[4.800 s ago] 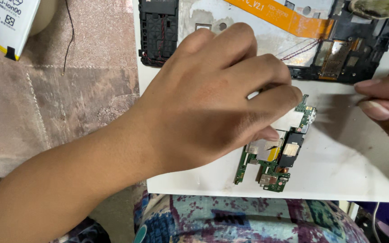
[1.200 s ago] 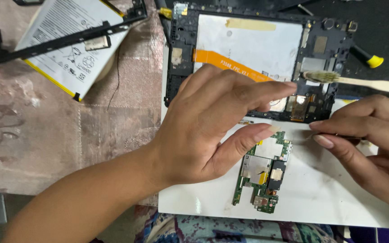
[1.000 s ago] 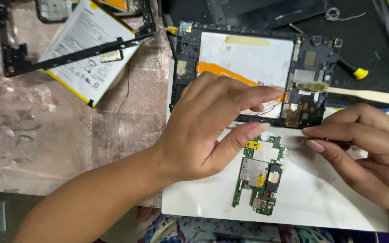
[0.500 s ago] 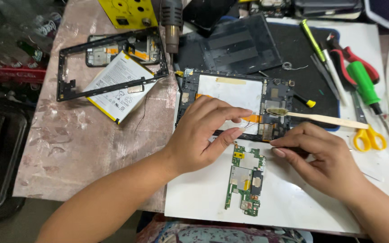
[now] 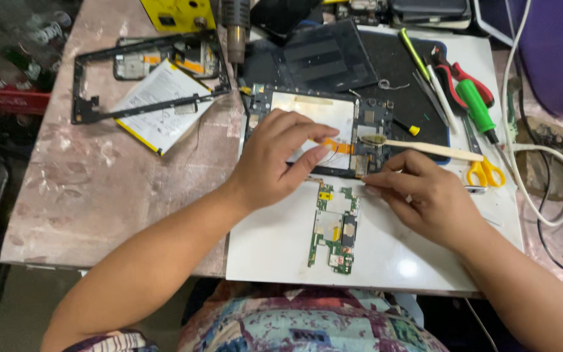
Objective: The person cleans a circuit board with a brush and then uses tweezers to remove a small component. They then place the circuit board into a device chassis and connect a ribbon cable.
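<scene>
Green circuit board (image 5: 333,227) is laid on the white mat (image 5: 275,241), long axis running toward the body, just below both hands. The left hand (image 5: 275,160) is spread with fingers resting on the opened tablet frame (image 5: 314,130); the right hand (image 5: 425,195), about equally near, is pinched narrowly, though what is held cannot be told. A wooden-handled brush (image 5: 425,147) lies just beyond it.

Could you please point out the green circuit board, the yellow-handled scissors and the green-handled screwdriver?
green circuit board (image 5: 335,228): head view, on its middle shield.
yellow-handled scissors (image 5: 485,174): head view, on a handle loop.
green-handled screwdriver (image 5: 475,105): head view, on the handle.
</scene>
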